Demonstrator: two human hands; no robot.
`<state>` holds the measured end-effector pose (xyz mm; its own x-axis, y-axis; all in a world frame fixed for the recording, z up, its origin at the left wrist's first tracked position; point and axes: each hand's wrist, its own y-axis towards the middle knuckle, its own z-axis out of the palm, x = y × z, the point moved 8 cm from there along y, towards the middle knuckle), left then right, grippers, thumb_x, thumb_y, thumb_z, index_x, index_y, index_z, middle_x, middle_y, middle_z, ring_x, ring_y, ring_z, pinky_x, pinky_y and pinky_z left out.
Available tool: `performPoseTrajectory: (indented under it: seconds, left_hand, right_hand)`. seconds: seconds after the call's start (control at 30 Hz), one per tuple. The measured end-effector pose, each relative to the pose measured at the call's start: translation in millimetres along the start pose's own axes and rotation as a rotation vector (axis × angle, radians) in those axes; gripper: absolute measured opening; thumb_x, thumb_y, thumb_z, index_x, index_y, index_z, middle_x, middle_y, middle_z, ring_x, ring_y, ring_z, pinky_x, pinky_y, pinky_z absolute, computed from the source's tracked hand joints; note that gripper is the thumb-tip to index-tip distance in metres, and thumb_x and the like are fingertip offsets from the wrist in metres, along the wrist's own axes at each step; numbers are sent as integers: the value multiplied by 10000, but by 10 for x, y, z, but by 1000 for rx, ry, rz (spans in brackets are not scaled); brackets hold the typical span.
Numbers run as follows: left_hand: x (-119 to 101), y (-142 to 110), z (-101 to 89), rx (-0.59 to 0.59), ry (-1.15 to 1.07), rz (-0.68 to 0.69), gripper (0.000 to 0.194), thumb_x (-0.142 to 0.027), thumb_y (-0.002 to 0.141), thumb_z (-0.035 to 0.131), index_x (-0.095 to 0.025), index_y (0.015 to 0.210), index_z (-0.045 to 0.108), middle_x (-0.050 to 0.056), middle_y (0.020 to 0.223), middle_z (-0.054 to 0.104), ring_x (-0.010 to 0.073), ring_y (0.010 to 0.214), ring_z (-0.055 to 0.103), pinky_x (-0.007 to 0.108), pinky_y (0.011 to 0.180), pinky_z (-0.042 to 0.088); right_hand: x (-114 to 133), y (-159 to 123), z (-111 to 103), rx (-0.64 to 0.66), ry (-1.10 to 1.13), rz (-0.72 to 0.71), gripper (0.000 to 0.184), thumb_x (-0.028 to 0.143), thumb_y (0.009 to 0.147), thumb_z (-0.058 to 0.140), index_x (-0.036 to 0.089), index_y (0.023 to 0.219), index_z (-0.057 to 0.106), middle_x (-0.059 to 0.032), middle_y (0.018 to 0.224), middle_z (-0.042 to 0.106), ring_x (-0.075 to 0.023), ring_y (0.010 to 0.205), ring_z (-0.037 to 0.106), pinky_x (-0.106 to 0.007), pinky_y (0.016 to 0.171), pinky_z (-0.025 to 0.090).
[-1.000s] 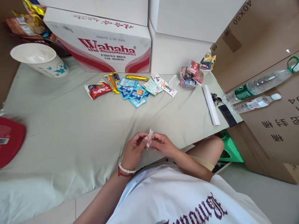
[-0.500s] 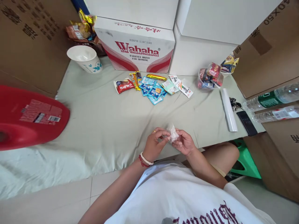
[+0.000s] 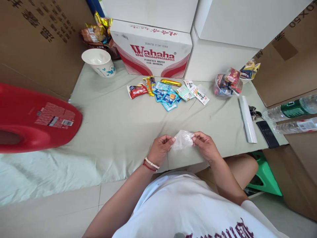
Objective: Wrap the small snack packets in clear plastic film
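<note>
A thin, clear plastic bag (image 3: 183, 140) is stretched between my two hands above the near edge of the cloth-covered table (image 3: 111, 122). My left hand (image 3: 161, 148) pinches its left side between thumb and fingers. On the other side my right hand (image 3: 206, 145) grips the bag's right edge the same way. Beyond the hands lies a loose group of snack packets: a red-and-white one (image 3: 137, 90), several blue ones (image 3: 169, 98), a pale green one (image 3: 185, 93), a white one (image 3: 201, 96) and a gold bar (image 3: 170, 82).
A white paper cup (image 3: 100, 64) stands back left, near a Wahaha carton (image 3: 153, 53). A big red jug (image 3: 37, 119) fills the left. On the right are a tub of snacks (image 3: 223, 87), a white roll (image 3: 247, 120), a phone (image 3: 267, 134) and plastic bottles (image 3: 294, 125).
The crumpled plastic bag has been spread out wider, and my hands have moved apart, each now at one side of it. The view has shifted slightly.
</note>
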<state>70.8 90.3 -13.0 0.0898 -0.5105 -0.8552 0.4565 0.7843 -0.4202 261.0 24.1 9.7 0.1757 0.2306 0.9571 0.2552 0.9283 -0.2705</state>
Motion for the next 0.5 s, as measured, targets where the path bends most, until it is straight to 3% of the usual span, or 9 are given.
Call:
performPoseTrajectory:
  seconds: [0.17,0.3,0.4,0.5]
  left_hand:
    - [-21,-18,-55,53,-21,-61,544,-649,642,848,-174,713,593,-78,567,400,56,520,304,216,487,237]
    - [-4,-39,-22,78,-61,-81,543,-649,670,829,-181,716,558,-79,588,390,59,532,303,214,499,246]
    - [38,-35,-15,62,-64,-72,544,-652,688,816,-184,714,540,-84,589,362,61,539,292,214,509,237]
    - [58,-34,1,77,-17,-51,543,-666,715,789,-182,712,544,-80,593,363,64,544,285,219,516,231]
  right_hand:
    - [20,31,-260,8,23,111,276,459,768,835,225,866,727,19,731,605,-119,598,487,-265,588,413]
    - [98,56,-437,-231,-128,-73,264,451,759,832,249,866,701,6,799,653,-159,699,553,-284,653,457]
    - [149,20,-378,-319,-133,-154,275,530,844,736,260,839,687,-4,739,639,-177,665,533,-312,647,459]
    - [172,16,-211,-253,90,-102,432,663,881,604,270,1025,712,-59,1009,716,-185,687,560,-318,583,448]
